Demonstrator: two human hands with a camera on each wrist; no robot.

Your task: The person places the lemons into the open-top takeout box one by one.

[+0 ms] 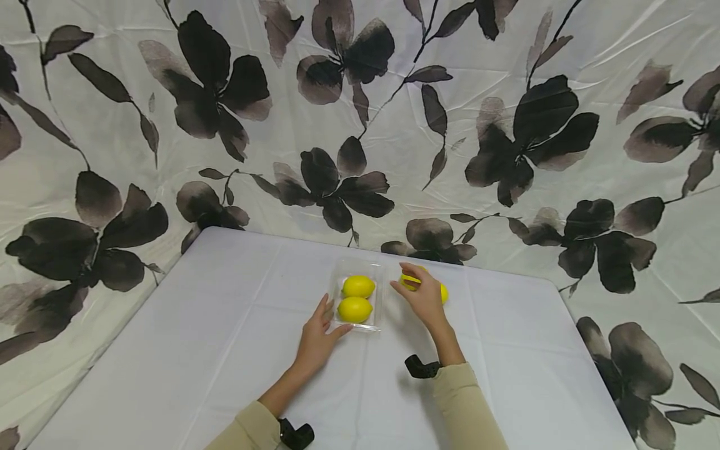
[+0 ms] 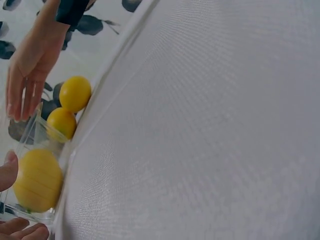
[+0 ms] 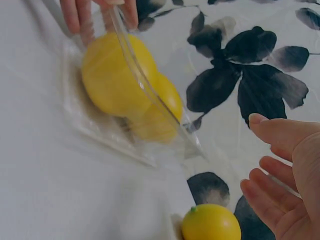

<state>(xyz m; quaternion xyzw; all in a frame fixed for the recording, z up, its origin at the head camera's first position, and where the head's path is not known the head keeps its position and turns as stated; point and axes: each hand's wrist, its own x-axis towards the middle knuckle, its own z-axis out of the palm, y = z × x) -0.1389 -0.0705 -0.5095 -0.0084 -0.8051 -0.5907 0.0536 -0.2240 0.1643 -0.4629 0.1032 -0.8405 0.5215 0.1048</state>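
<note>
A clear plastic box [image 1: 377, 326] lies on the white table with two yellow lemons, the far one [image 1: 359, 287] and the near one [image 1: 355, 309], inside it. My left hand [image 1: 316, 342] holds the box at its near left corner, thumb on the near edge and fingers along the left side. Right of the box, my right hand [image 1: 423, 299] hovers by two more lemons. One lemon [image 1: 409, 279] shows behind its fingers, the other lemon [image 1: 444, 293] beyond the hand. In the right wrist view, the right hand [image 3: 285, 185] has loosely spread fingers and nothing in them.
A white cloth [image 1: 225, 350] covers the table, whose far edge lies just behind the box. Behind it hangs a white curtain [image 1: 427, 206] with dark flowers. Black wrist devices, one on the left [image 1: 296, 434] and one on the right [image 1: 422, 367], stick out near the sleeves.
</note>
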